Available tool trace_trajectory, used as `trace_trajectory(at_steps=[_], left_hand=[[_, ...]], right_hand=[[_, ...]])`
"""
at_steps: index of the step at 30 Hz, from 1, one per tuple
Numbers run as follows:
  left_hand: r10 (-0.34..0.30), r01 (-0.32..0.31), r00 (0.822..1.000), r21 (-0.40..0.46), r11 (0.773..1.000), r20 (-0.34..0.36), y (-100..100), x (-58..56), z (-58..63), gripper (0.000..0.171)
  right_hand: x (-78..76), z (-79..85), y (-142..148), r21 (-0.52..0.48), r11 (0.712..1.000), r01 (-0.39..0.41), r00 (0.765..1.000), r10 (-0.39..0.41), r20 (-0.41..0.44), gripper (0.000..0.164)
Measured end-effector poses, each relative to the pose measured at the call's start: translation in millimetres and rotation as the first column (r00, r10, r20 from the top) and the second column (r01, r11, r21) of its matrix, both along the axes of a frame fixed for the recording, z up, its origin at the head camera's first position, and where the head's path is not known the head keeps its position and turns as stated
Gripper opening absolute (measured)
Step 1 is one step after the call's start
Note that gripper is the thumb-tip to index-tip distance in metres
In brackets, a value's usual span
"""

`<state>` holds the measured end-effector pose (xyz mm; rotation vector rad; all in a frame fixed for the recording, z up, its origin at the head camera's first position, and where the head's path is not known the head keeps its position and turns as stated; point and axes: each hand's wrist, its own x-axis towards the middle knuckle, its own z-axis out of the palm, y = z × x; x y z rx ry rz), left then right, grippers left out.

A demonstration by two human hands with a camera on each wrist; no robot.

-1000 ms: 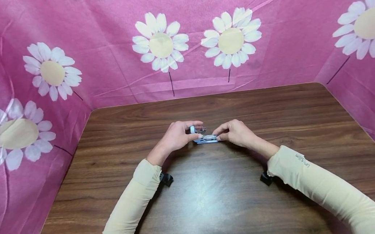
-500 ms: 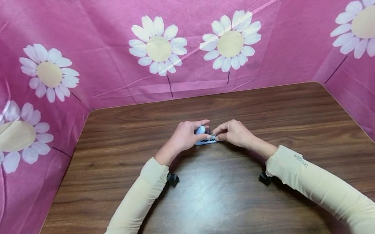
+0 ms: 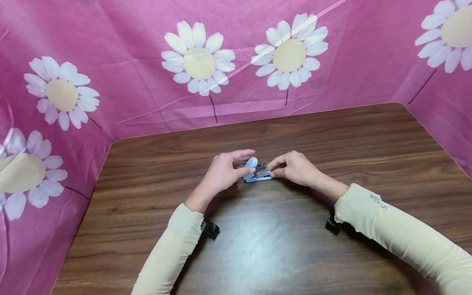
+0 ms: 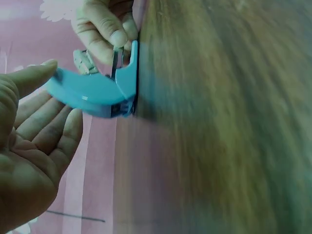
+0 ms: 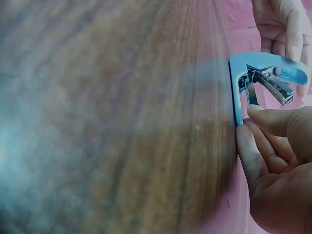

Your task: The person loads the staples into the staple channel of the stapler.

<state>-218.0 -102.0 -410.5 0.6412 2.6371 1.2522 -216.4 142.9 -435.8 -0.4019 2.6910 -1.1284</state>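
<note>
A light blue stapler (image 3: pixel 258 179) stands on the wooden table, opened up, its top cover (image 4: pixel 87 90) swung up and back from the base. My left hand (image 3: pixel 222 171) holds this cover, thumb at its raised tip and fingertips along the other side. From the right, my right hand (image 3: pixel 296 167) pinches the front end, with the thumb on the narrow metal rail (image 5: pixel 251 90) and a fingertip against the end of the base (image 5: pixel 237 105). Between cover and rail, a silver metal staple channel (image 5: pixel 275 87) sticks out at an angle.
The brown wood-grain table (image 3: pixel 242 238) reaches back to a pink cloth (image 3: pixel 140 72) printed with white daisies, which also hangs at both sides. A black wrist camera (image 3: pixel 211 230) sits below the left cuff, another black wrist camera (image 3: pixel 333 225) below the right.
The left hand shifted right, then back left, and the stapler's cover leans further toward the right than a second ago. More of the silver metal shows now. The right hand stays at the front end.
</note>
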Motion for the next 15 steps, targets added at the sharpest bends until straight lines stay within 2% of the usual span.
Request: trace_trajectory(at_steps=[5, 15], left_hand=[[0.051, -0.054, 0.998, 0.071, 0.996, 0.034, -7.2, 2.7, -1.3, 0.032], [0.074, -0.075, 0.997, 0.060, 0.995, 0.003, -6.3, 3.2, -6.3, 0.025]], right_hand=[[-0.3, -1.1, 0.8, 0.010, 1.000, 0.001, 1.000, -0.001, -0.003, 0.016], [0.4, -0.7, -0.1, 0.003, 1.000, -0.003, 1.000, 0.003, -0.005, 0.015]])
